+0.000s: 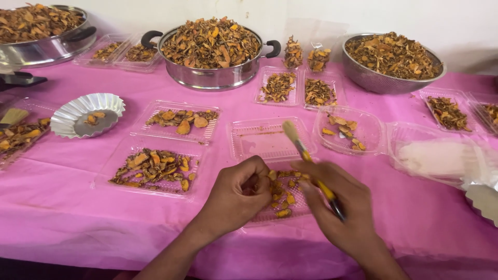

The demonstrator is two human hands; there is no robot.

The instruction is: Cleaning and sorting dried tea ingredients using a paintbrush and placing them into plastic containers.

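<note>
Nearest the camera, two bare hands work over a clear plastic tray [259,220] on the pink tablecloth [62,207]. On the left, the left hand [236,197] is curled shut, its fingertips pinched on a small dried piece [252,183] that is mostly hidden inside the fist. Just to its right, between the two hands, loose orange-brown dried slices [282,194] lie in the tray, touching neither palm. Further right, the right hand [337,207] is clamped around the dark handle of a small brush [311,163], blurred; the brush slants up and leftward from the grip, its pale bristle tip above the slices and over an almost bare tray [267,137] beyond. Left of the fist sits another tray of dried slices [153,168], and far behind both hands stands a steel pot [212,75] heaped with the same material
</note>
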